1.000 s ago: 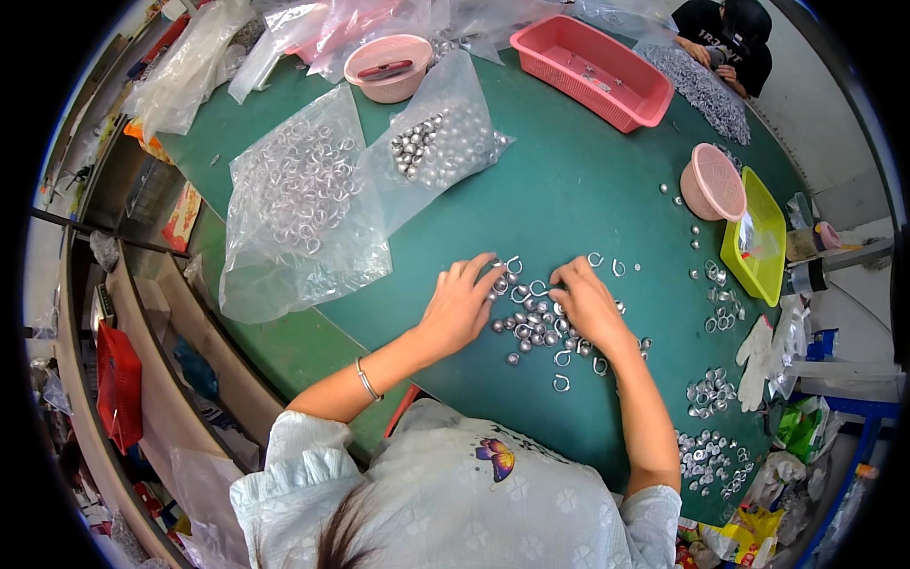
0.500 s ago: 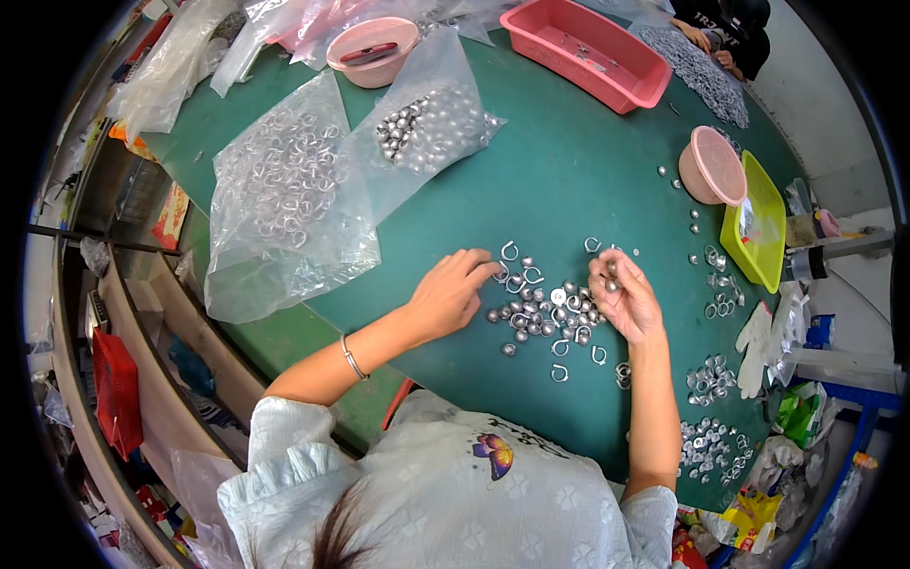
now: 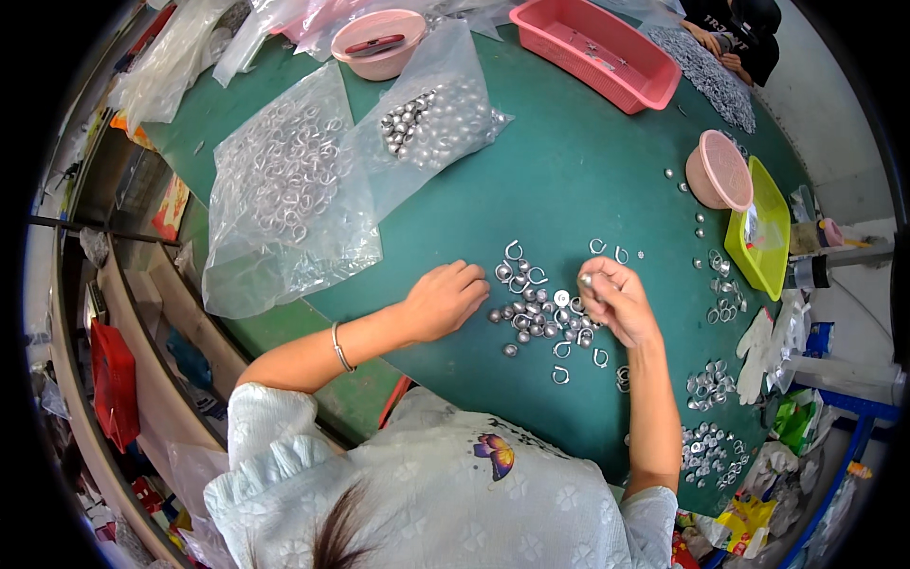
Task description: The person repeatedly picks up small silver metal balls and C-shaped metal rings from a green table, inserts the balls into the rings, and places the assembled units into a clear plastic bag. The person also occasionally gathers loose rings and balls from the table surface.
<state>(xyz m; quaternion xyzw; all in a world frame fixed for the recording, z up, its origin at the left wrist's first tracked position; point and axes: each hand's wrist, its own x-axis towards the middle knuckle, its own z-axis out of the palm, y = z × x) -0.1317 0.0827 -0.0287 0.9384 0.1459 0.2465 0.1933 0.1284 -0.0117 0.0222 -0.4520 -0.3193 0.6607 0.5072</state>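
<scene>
Silver metal balls and open U-shaped metal rings lie in a loose pile before me. My right hand is over the pile's right side, thumb and fingers pinched on a small silver ball. Left of the pile, my left hand rests with its fingers curled in. Whatever those fingers may hold is hidden. Two more U-shaped rings lie just beyond my right hand. A pale round disc-like piece sits among the balls.
Clear plastic bags of rings and balls lie far left. Beyond are a pink bowl and pink basket. At right stand a pink tub, a green basket and ring heaps. Another person works far right.
My left hand has drawn back left from the pile, its fingers curling in. My right hand has turned and shifted slightly left, still pinching a ball. The view has shifted slightly.
</scene>
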